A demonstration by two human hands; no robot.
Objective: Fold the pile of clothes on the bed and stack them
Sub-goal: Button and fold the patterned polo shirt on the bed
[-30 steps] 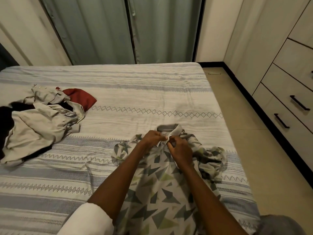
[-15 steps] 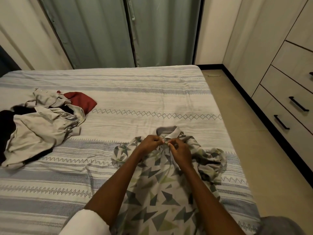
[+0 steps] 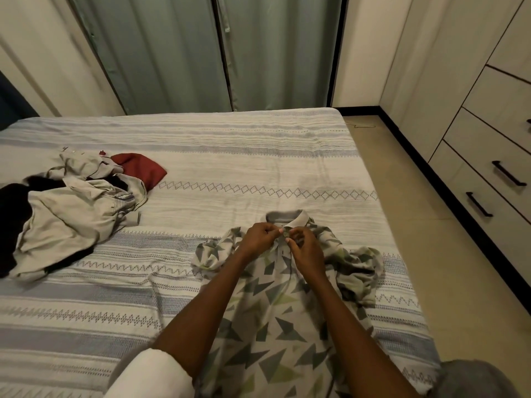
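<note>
A grey shirt (image 3: 270, 320) printed with dark and green triangles lies face up on the striped bed (image 3: 230, 156), collar pointing away from me. My left hand (image 3: 260, 235) and my right hand (image 3: 306, 249) meet just below the collar, each pinching the shirt's front placket at a button. The right sleeve is bunched up beside my right forearm. A loose pile of clothes (image 3: 63, 214), beige, black and dark red, sits at the left of the bed.
Green curtains (image 3: 201, 53) hang behind the far edge of the bed. A cabinet with black-handled drawers (image 3: 494, 179) stands along the right wall, with a strip of tiled floor (image 3: 448, 254) between it and the bed.
The hands stay at the collar and their fingers shift slightly on the placket. The view has tilted down a little; the shirt and pile have not moved.
</note>
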